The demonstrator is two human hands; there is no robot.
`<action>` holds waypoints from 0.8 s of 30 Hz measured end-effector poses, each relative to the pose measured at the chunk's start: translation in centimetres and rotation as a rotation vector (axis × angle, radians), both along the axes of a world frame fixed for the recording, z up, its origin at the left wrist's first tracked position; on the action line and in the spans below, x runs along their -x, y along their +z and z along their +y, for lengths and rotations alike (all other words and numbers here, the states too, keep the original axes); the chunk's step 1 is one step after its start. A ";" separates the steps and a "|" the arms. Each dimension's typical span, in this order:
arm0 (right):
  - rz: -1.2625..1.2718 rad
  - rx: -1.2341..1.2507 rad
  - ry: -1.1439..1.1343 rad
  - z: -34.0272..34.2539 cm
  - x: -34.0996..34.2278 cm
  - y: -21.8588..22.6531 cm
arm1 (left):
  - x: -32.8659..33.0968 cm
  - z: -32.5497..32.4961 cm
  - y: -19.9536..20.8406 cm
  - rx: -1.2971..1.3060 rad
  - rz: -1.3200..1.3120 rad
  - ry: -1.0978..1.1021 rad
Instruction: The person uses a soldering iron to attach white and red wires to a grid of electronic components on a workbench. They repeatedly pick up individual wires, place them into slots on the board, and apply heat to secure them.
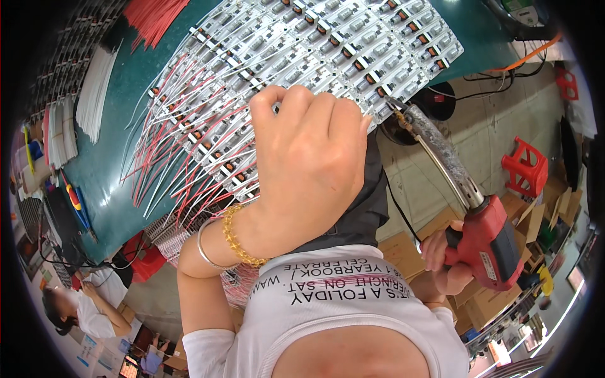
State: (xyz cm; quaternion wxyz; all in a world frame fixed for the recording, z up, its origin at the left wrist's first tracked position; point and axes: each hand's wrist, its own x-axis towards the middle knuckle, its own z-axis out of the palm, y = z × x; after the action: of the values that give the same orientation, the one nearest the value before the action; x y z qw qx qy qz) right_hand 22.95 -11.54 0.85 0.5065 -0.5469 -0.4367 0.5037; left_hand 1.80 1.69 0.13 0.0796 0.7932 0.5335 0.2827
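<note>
A large panel of small circuit boards [353,38] lies on the green table [110,170]. Red and white wires [167,142] stick out from its left part. Over the lower middle of the panel is my left hand [309,151], closed with the fingers curled down; whatever the fingertips pinch is hidden beneath them. My right hand [435,252] is wrapped round the handle of a red and black soldering gun [491,246]. Its long metal barrel slants up and left, and the tip is at the panel's lower right edge, a little right of my left hand.
Bundles of red wires [151,19] and white wires [97,94] lie at the table's far left. A tool with red and yellow handles [74,197] is on the left edge. Another person [94,309] sits lower left. At right are a red stool [526,167] and cardboard boxes [491,309].
</note>
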 end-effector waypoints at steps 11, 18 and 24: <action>0.140 -0.123 0.054 5.1 1.2 -1.2 | 3.4 -0.5 4.7 -0.059 -0.107 0.178; 0.212 -0.179 0.015 7.5 1.6 -2.6 | 22.6 5.7 4.8 -0.102 0.216 0.608; 0.212 -0.148 0.016 8.6 1.9 -2.8 | 25.7 7.8 0.6 -0.230 0.541 0.504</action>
State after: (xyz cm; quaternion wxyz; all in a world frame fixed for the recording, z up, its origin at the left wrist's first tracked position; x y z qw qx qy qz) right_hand 21.08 -2.93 -1.95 0.5847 -0.4484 -0.4209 0.5291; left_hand -23.95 9.52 0.76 -0.2256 0.6869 0.6782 0.1318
